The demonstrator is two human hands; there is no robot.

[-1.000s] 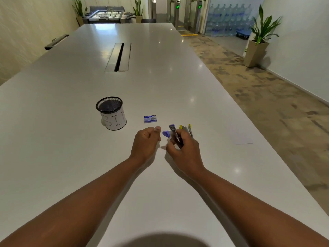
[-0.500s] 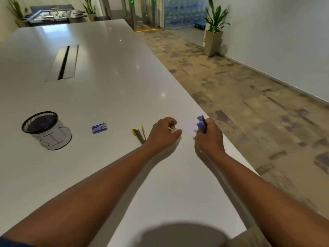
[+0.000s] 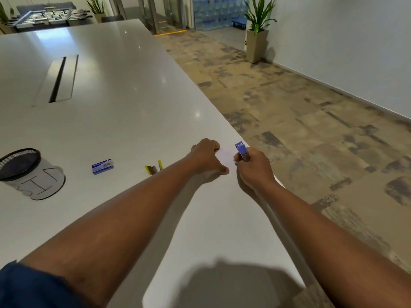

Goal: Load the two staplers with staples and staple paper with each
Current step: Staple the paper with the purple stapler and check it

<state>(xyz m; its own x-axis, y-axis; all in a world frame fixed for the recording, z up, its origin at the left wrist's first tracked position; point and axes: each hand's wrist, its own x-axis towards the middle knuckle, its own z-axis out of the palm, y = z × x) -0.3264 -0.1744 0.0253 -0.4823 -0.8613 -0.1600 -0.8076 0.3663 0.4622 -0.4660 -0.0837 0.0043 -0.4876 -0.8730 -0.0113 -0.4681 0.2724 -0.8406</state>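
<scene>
My right hand [image 3: 253, 167]: fingers clenched round the purple stapler [image 3: 241, 150], its nose tipped up, near the worktop [image 3: 133, 112] edge. Left hand [image 3: 208, 156]: fingers curled on the white paper [image 3: 226, 155]; whether they pinch it I cannot tell. Yellow stapler [image 3: 154, 168] lies left of my left wrist, staple box [image 3: 103, 166] further left, mesh bin [image 3: 29, 172] beyond.

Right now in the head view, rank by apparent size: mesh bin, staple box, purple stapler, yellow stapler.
1. mesh bin
2. staple box
3. purple stapler and yellow stapler: both partly hidden, so unranked.
</scene>
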